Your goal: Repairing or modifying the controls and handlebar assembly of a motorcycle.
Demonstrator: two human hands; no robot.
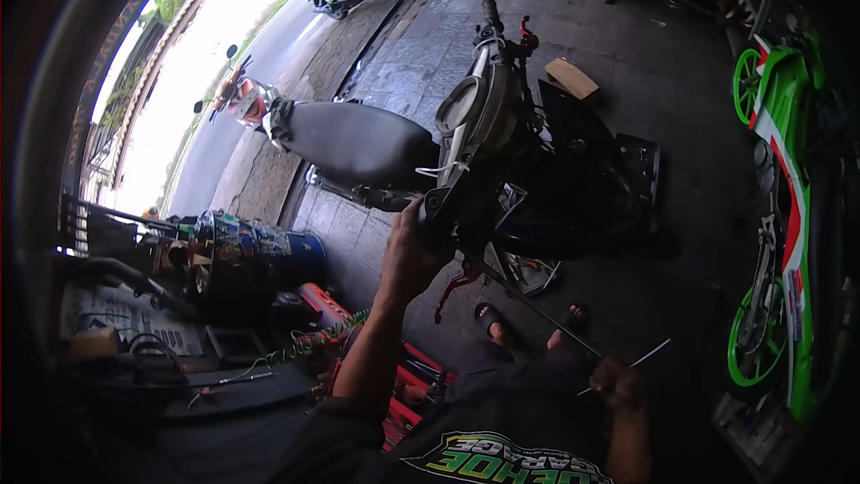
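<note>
A partly stripped motorbike with a long black seat [358,139] stands in front of me. My left hand [414,255] is closed around the near side of its handlebar area; the exact part under the fingers is dark and partly hidden. A red lever [457,291] hangs just below that hand. At the lower right, my right hand [616,384] grips the crossbar of a T-handle wrench [546,312]. The wrench's long shaft slants up and left to the motorbike's front, where its tip is lost in shadow. The far handlebar grip [490,13] points away from me.
Red tool trays [408,385] and a cluttered bench [242,403] lie at my lower left, near a blue drum [305,251]. A green motorbike [793,179] stands along the right. Cardboard [571,78] lies on the floor; other motorbikes are parked by the road.
</note>
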